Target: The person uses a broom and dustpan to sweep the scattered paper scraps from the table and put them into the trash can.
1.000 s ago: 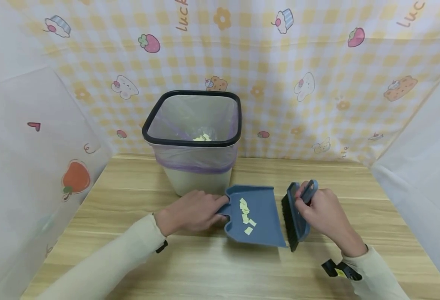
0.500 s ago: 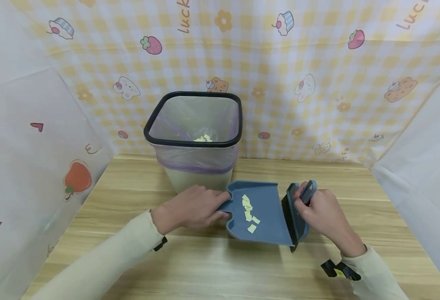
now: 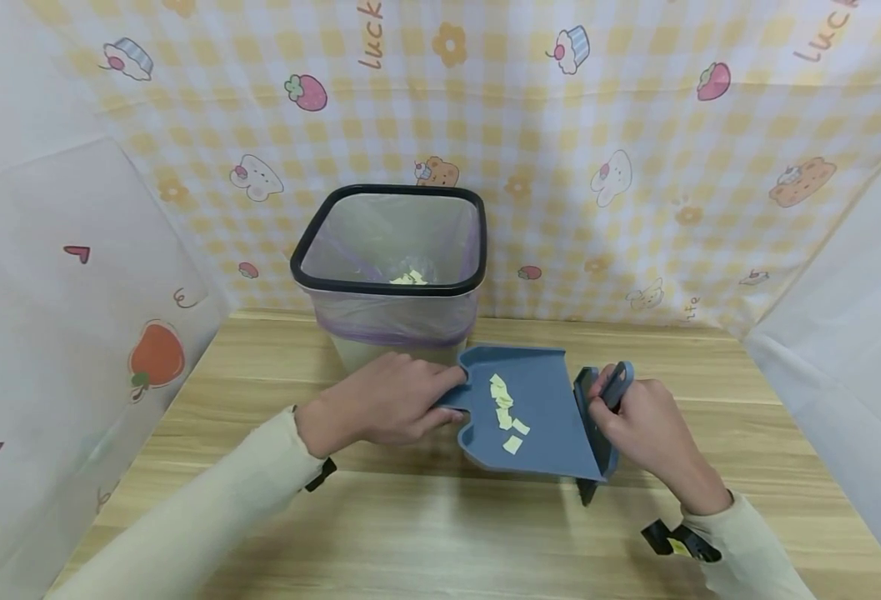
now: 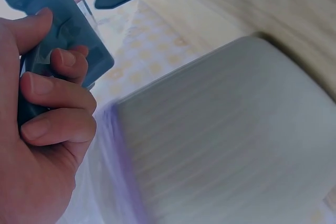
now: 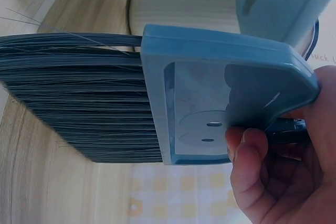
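Observation:
My left hand (image 3: 386,398) grips the short handle of a blue dustpan (image 3: 545,417), fingers curled round it in the left wrist view. Several pale yellow paper scraps (image 3: 503,402) lie on the pan, towards its handle side. The pan is lifted above the table, and its right edge covers part of a blue hand brush (image 3: 603,442). My right hand (image 3: 653,425) holds that brush by its handle. Dark bristles (image 5: 79,98) fill the left of the right wrist view, pointing away from the hand.
Behind my left hand stands a pale trash bin (image 3: 395,333) with a black rim and a liner with a purple band. More paper scraps (image 3: 410,277) lie inside it. A wooden table (image 3: 410,533) lies below, and a yellow checked cloth (image 3: 545,150) hangs at the back.
My left hand has raised the dustpan, moving it a little right and away from me, so it overlaps the brush more. The scraps ride along on it. My right hand stays almost still.

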`<state>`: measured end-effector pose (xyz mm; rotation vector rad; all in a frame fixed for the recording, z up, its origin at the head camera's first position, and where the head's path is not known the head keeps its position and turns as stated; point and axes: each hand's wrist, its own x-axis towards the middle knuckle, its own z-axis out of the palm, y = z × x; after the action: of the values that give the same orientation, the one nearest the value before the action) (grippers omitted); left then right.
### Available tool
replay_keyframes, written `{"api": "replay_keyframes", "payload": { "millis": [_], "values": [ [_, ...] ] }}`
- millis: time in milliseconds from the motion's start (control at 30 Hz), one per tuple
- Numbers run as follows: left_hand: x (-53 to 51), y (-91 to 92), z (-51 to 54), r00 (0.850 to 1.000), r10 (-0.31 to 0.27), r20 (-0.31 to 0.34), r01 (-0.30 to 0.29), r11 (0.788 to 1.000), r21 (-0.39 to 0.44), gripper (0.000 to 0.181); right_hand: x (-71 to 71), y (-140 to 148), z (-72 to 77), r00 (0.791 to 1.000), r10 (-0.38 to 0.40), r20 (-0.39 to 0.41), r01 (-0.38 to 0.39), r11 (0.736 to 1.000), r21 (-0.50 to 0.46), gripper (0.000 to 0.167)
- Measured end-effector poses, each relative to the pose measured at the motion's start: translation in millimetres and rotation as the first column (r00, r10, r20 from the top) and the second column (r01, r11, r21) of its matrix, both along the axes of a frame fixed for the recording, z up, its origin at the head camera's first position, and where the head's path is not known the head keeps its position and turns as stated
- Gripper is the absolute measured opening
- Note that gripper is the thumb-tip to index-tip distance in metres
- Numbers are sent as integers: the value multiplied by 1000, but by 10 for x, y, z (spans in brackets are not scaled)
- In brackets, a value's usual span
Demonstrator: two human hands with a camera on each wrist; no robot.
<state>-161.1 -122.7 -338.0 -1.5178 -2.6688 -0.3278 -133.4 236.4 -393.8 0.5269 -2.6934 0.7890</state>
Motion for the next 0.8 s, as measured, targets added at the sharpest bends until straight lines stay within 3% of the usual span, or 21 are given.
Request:
{"api": "replay_keyframes", "payload": {
  "millis": [167, 600, 800],
  "values": [
    [-10, -3, 78, 998, -4, -60, 5, 1000, 19, 28, 4, 4, -7, 1000, 11, 13, -11, 1000, -13, 17],
    [-22, 0, 353, 997, -7, -76, 11, 998, 58, 28, 5, 25, -10, 1000, 5, 6, -5, 1000, -7, 9],
    [-45, -35, 503, 996, 8, -87, -2, 998, 65, 27, -22, 31, -35, 995, 61, -83, -63, 998, -30, 35]
  ]
}}
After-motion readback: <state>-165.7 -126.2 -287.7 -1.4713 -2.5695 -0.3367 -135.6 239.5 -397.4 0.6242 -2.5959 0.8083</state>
